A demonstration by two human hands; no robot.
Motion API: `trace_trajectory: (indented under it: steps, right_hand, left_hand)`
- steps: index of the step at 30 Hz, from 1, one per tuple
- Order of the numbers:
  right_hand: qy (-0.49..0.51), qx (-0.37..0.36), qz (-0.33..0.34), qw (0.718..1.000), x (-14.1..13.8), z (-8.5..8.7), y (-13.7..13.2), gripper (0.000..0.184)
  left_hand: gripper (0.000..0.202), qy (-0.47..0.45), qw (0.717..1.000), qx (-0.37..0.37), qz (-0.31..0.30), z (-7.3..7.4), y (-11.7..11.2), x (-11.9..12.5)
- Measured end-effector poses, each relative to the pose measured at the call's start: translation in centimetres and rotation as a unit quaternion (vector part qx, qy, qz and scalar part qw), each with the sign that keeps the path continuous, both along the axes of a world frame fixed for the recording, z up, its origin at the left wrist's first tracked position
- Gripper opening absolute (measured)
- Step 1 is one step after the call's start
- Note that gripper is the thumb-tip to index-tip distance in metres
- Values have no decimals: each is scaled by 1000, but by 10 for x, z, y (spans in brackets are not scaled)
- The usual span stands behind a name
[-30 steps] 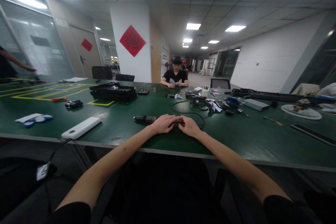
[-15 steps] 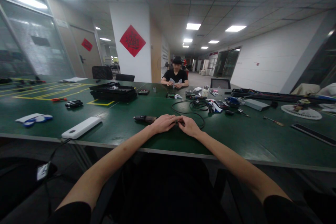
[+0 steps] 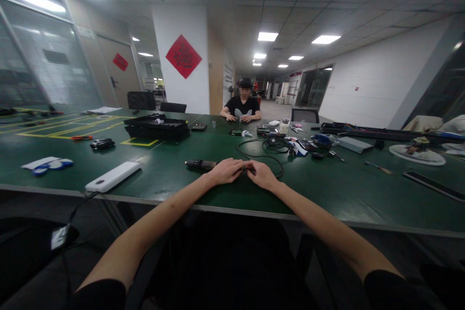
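On the green table in front of me lies a corded electric screwdriver (image 3: 201, 164), its metal tip pointing left. My left hand (image 3: 228, 170) rests over its rear end, the fingers bent and closed around it. My right hand (image 3: 260, 174) is closed, thumb and fingers pinching the black cord (image 3: 279, 161) just behind the tool. The fingertips of both hands almost meet, so the join between tool and cord is mostly covered. From my right hand the cord loops out over the table top.
A white power bank-like box (image 3: 113, 177) lies left, near the front edge. Behind it are blue-handled scissors (image 3: 54, 165) and a black tray (image 3: 157, 128). Cables, a screwdriver (image 3: 378, 167) and a white fan grille (image 3: 416, 153) lie right. A person (image 3: 242, 105) sits opposite.
My hands and the electric screwdriver look the same as before. Across the table, the other person's hand on the left of the view has shifted slightly outward.
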State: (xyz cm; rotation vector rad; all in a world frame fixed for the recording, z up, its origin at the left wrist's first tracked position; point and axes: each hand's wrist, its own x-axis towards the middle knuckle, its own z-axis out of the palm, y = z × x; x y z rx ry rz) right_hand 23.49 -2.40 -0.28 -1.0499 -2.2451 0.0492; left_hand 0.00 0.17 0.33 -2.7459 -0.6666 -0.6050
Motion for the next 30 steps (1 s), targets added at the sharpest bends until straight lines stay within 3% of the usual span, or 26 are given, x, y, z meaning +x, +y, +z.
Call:
trace_trajectory:
  steps: [16,30]
  right_hand:
    - [-8,9,-9,1000,0,-1,0,17]
    - [-18,10,-24,1000,0,-1,0,13]
  left_hand:
    - [67,-2,1000,4,-9,2,-2,0]
    - [60,-7,1000,3,0,0,-1,1]
